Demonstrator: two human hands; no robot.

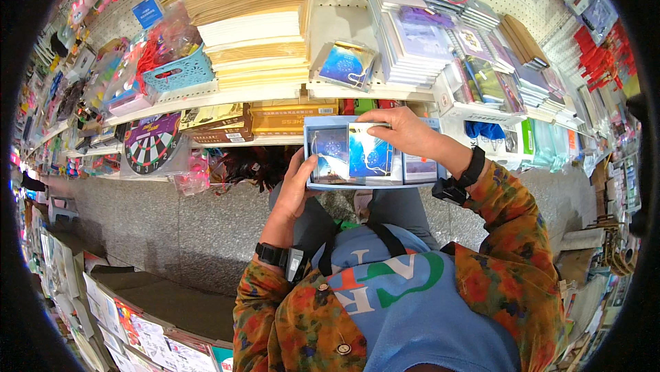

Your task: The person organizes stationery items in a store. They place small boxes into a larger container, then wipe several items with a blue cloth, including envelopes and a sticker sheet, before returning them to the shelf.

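Note:
Both hands are at a light blue cardboard box (340,186) held above the lap, before the shelf. My left hand (297,184) grips the box's left end, thumb over the rim. Small blue booklets or packs with pale cords lie inside: one (330,148) at the left, and a brighter one (369,153) beside it. The fingers of my right hand (399,127) pinch the top edge of the brighter one, which sits partly over other contents. A lilac item (420,168) shows in the box's right part. A similar blue pack (346,64) lies on the shelf beyond.
Stacks of kraft and white envelopes (252,27), piled notebooks (417,42) and a blue plastic basket (180,70) stand on the shelf. Boxed board games (283,117) and a dartboard (152,145) sit lower. Cartons (154,289) and printed sheets are behind at lower left.

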